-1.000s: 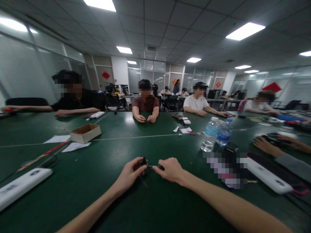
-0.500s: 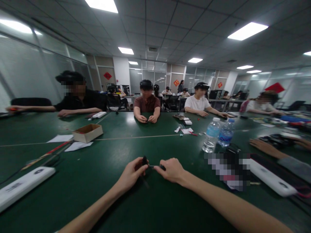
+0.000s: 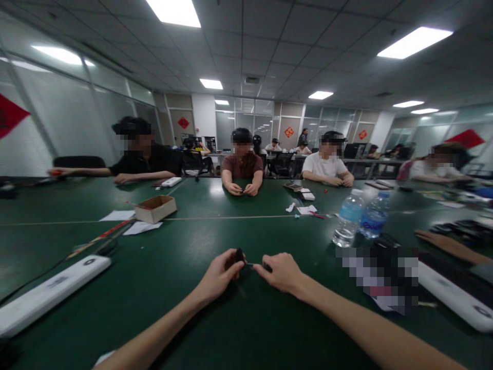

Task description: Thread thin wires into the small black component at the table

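Over the green table (image 3: pixel 185 318), my left hand (image 3: pixel 219 275) is closed in a pinch around a small black part (image 3: pixel 240 255), whose exact kind I cannot make out. Its upper end sticks out above the thumb and fingertips. My right hand (image 3: pixel 284 273) grips a small screwdriver (image 3: pixel 266 267) by its dark handle, most of which the fingers hide. The thin metal shaft points left and reaches the black part; whether its tip sits in a screw is too small to tell. Both hands are close together, just above the tabletop.
An open cardboard box (image 3: pixel 156 209) stands on the left beyond a white power strip (image 3: pixel 57 290). Two water bottles (image 3: pixel 347 221) stand on the right, near another white power strip (image 3: pixel 454 295). Several people sit around the table; a co-worker's hand (image 3: pixel 442 242) rests at the right.
My view has turned slightly left, so everything sits further right. Both hands keep their holds on the black part and screwdriver. Across the table, the person in white has brought their hands together.
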A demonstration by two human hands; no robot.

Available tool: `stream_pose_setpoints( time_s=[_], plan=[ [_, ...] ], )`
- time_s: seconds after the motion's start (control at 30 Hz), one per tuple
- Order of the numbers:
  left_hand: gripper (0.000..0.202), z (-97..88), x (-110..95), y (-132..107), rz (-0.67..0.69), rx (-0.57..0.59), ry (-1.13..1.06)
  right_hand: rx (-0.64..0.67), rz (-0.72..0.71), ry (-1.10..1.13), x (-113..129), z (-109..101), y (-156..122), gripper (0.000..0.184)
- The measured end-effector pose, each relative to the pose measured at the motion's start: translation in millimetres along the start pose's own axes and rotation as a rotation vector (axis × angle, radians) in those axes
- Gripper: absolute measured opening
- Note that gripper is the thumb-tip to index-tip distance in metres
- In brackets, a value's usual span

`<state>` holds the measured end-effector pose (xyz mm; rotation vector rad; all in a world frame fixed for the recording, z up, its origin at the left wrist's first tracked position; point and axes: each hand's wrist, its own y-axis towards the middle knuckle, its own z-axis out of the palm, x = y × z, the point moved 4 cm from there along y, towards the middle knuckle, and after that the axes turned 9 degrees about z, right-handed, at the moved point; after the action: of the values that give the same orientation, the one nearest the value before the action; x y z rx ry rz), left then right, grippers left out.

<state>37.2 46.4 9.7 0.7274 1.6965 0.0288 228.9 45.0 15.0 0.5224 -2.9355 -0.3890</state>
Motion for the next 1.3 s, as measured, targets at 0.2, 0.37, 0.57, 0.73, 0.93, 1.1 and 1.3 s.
stream_pose_setpoints(
  time_s=[0.2, 0.37, 0.57, 0.73, 0.93, 1.1, 1.3],
  plan=[
    [0.027, 1.4, 0.0, 0.6, 0.008, 0.008, -0.076, -0.001, 0.008, 0.007, 0.0, -0.4, -0.6, 0.056],
    [0.028, 1.4, -2.8, 0.2, 0.009, 0.010, -0.075, 0.010, 0.027, 0.005, 0.6, -0.8, -0.8, 0.057],
    [0.031, 1.5, -3.3, 0.7, -0.007, -0.004, -0.059, 0.030, 0.042, 0.021, 1.4, -3.1, -0.7, 0.057],
    [0.031, 1.6, -2.5, 0.8, -0.010, -0.005, -0.045, 0.011, 0.039, 0.013, 0.5, -1.8, -0.9, 0.057],
    [0.030, 1.7, -2.1, -0.2, -0.019, 0.002, -0.050, 0.007, 0.038, -0.006, -0.1, -0.7, -0.3, 0.056],
    [0.032, 0.8, 0.9, -0.4, -0.031, -0.009, -0.044, 0.018, 0.036, 0.019, 0.6, -2.8, -0.6, 0.055],
    [0.033, 0.6, -2.5, -1.1, -0.048, -0.003, -0.026, 0.013, 0.029, 0.026, 0.9, -2.0, -0.6, 0.054]
  ],
)
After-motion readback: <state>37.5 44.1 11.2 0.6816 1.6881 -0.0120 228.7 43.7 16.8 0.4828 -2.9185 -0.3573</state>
